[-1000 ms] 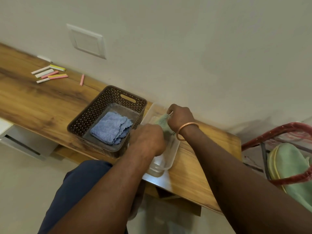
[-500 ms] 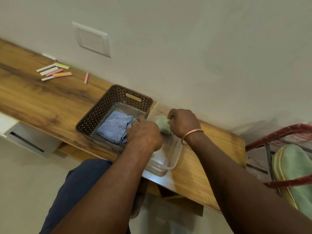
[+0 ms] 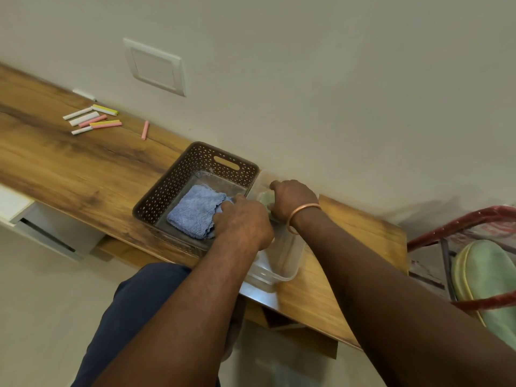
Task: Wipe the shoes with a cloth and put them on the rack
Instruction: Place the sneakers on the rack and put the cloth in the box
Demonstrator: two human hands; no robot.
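A small pale green cloth [image 3: 264, 199] shows between my two hands, above a clear plastic container [image 3: 282, 270] on the wooden shelf [image 3: 83, 174]. My right hand [image 3: 293, 199], with a copper bangle on the wrist, grips the cloth's right end. My left hand [image 3: 243, 222] is curled at its left end, over the wall between container and basket; its fingertips are hidden. A pale green shoe [image 3: 491, 277] lies on the red-framed rack [image 3: 458, 224] at the right edge.
A brown perforated basket [image 3: 178, 180] holding a folded blue cloth [image 3: 195, 210] stands left of the container, against the wall. Several chalk sticks [image 3: 92, 120] lie further left on the shelf. A white drawer unit [image 3: 42, 230] sits below.
Both hands have kept hold of the green cloth. The left hand has moved a little left, toward the basket's edge. The view has shifted slightly.
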